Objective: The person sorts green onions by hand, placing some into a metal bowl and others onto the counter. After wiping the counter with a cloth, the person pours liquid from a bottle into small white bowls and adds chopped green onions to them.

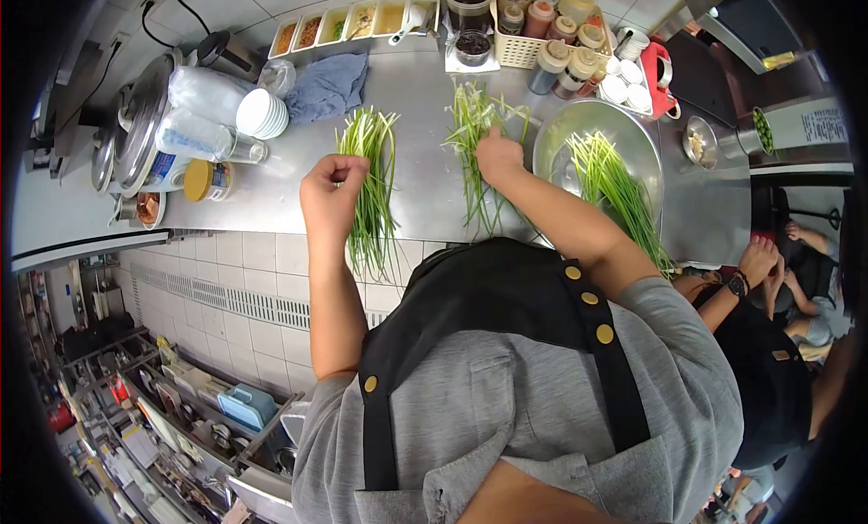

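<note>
The left hand (333, 194) is bunched, fingertips pinched together on the top of a bundle of chives (371, 185) that lies on the steel bench (420, 176); this bundle's long axis runs from the far side of the bench toward the person, its near ends drooping over the bench's front edge; the strands fan a little at the far end. The right hand (497, 155) lies curled, knuckles up, on a second bundle (477, 153) in the middle of the bench; whether it grips strands or only presses on them I cannot tell; this bundle also runs far-to-near, tilted slightly, with loose strands splaying at both ends. A third lot of chives (615, 185) rests in a steel bowl (579, 126) just right of the right hand, slanting from the bowl toward the near right and hanging past the rim and the bench edge.

At the back stand a row of condiment trays (348, 22), a basket of bottles (542, 27) and a blue cloth (327, 85); a stack of white bowls (264, 114) and pots (136, 126) sit to the left; a red holder with white cups (646, 76) is far right. Another person's hand (758, 257), with a wristwatch, shows at the right edge, well apart from the bundles.
</note>
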### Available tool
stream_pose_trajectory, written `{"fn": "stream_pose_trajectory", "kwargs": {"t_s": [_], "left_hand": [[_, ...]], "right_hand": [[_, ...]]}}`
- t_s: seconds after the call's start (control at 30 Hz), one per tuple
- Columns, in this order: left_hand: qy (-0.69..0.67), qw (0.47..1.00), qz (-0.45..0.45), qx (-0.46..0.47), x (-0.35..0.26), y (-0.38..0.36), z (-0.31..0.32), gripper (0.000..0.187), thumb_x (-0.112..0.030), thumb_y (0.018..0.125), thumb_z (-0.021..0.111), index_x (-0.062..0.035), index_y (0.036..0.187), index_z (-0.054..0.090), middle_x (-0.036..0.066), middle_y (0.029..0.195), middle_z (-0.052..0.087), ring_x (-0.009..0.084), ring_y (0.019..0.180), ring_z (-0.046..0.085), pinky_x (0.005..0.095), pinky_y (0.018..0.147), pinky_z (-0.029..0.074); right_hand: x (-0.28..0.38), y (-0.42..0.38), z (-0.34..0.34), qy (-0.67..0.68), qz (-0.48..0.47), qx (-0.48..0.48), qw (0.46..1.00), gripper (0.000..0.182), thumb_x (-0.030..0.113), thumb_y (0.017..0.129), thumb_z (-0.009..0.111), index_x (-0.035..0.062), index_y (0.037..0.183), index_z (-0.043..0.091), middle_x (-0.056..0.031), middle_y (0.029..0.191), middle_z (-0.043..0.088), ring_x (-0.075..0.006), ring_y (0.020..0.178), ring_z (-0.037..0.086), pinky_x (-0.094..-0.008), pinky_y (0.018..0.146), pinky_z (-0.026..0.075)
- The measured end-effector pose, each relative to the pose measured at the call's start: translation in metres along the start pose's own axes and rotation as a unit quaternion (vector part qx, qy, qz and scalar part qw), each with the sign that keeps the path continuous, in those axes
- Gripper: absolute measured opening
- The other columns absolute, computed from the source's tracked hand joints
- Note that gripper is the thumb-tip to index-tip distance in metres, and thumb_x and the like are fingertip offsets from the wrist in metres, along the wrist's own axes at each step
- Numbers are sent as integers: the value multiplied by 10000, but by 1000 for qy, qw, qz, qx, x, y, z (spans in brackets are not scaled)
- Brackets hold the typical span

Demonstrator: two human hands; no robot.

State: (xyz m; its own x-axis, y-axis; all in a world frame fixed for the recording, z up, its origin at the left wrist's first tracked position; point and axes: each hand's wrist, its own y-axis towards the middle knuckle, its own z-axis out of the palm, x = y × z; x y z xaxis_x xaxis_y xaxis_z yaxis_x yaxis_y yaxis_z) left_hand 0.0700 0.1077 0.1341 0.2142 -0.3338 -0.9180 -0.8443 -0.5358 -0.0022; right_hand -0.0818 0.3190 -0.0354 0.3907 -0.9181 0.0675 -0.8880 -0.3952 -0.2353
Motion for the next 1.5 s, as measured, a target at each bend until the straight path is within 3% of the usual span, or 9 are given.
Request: {"fn": "stream_pose_trajectory", "kwargs": {"t_s": [0.13,0.23,0.37,0.43,0.63,0.87,1.13,1.33,1.5], "left_hand": [[0,998,-50,-27,16,-6,-21,155,-132,830,690,18,865,671,17,712,632,62,634,527,210,601,421],[-13,997,-64,-41,30,-3,-34,175,-165,849,682,7,876,666,19,734,640,58,646,543,206,601,423],[1,997,-65,-41,39,18,-44,180,-163,844,683,14,861,660,40,716,646,77,632,570,215,579,441],[122,989,-77,-27,51,37,-41,162,-145,812,686,16,828,674,68,691,667,105,602,608,247,588,462],[271,952,-132,60,111,96,-11,201,-248,755,694,-57,817,703,100,730,688,212,652,661,357,644,503],[476,879,-2,22,97,71,44,625,-302,731,727,-134,1285,491,100,1226,509,363,1139,476,480,875,471],[458,889,-4,-1,129,58,50,699,-268,728,721,-196,1349,409,125,1340,434,362,1186,450,540,871,461],[401,914,58,-34,108,47,54,573,-273,757,715,-186,1281,501,131,1358,428,371,1205,434,530,909,435],[350,933,84,-1,90,40,66,448,-265,756,723,-158,1172,595,103,1321,476,346,1208,436,500,939,415]], "right_hand": [[-9,5,5,-29,-59,-55,996,147,74,776,561,38,828,694,-136,911,640,-300,777,679,-408,648,552],[-13,14,1,44,-43,-96,993,123,145,780,587,54,768,668,-142,879,648,-331,736,671,-415,639,545],[-5,-1,-39,149,-4,-95,984,262,164,762,699,61,967,574,-120,985,643,-320,884,650,-417,737,522],[-3,-6,-51,159,17,-88,983,442,223,702,784,87,1034,526,-106,1029,634,-305,912,638,-405,740,507],[-42,-20,-79,322,43,-16,946,219,241,736,762,92,855,654,-77,801,661,-226,703,630,-353,632,482],[-125,-63,-67,473,31,-106,874,137,196,790,691,92,877,679,-73,759,663,-209,645,613,-335,615,481],[-215,-104,-52,138,333,-198,911,149,244,806,620,128,892,659,-80,905,673,-309,795,648,-428,700,517],[-243,-88,-18,-21,229,-149,962,164,245,795,611,133,901,666,-116,890,672,-317,792,649,-429,724,527],[-246,-94,-43,87,308,-181,930,192,239,779,613,99,899,666,-160,787,661,-307,765,652,-428,729,527]]}}
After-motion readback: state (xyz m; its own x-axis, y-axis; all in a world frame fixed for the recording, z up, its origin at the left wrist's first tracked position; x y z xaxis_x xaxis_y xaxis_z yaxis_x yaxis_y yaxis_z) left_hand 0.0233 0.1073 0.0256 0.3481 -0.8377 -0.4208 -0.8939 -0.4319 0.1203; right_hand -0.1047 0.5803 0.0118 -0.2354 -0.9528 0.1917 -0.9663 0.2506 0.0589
